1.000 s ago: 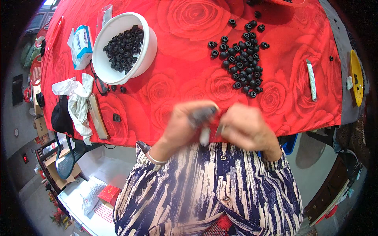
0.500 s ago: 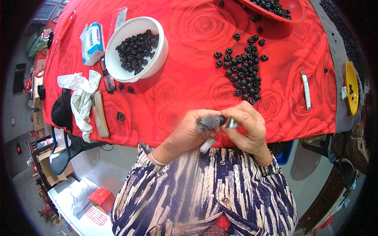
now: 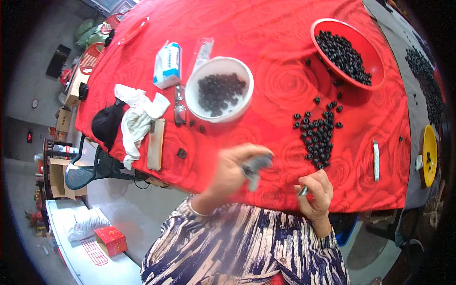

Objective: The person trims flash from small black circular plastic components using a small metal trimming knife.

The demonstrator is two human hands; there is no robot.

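Note:
My left hand (image 3: 232,168) is raised over the near edge of the red-covered table and smeared by motion. Grey coverings wrap some of its fingers, and whether anything sits between them is hidden by the blur. To its right, my right hand (image 3: 317,194) is closed on a small shiny metal blade (image 3: 303,191) held at the fingertips. Beyond that hand lies a loose heap of small round black pieces (image 3: 319,137), several showing a hole or ring on top. A white bowl (image 3: 219,116) up and left of my left hand holds many similar black pieces.
A red basin (image 3: 380,71) of black pieces stands far right. Leftward lie glasses (image 3: 179,114), a tissue pack (image 3: 167,66), white cloth (image 3: 135,126), a black cap (image 3: 108,124) and a phone-like flat case (image 3: 156,145). A slim white strip (image 3: 376,160) and a yellow dish (image 3: 429,156) are right.
My hands, together around a black piece before, are now apart. The left has swung up and left of the right, which keeps the blade. The whole view has shifted, showing more of the red basin.

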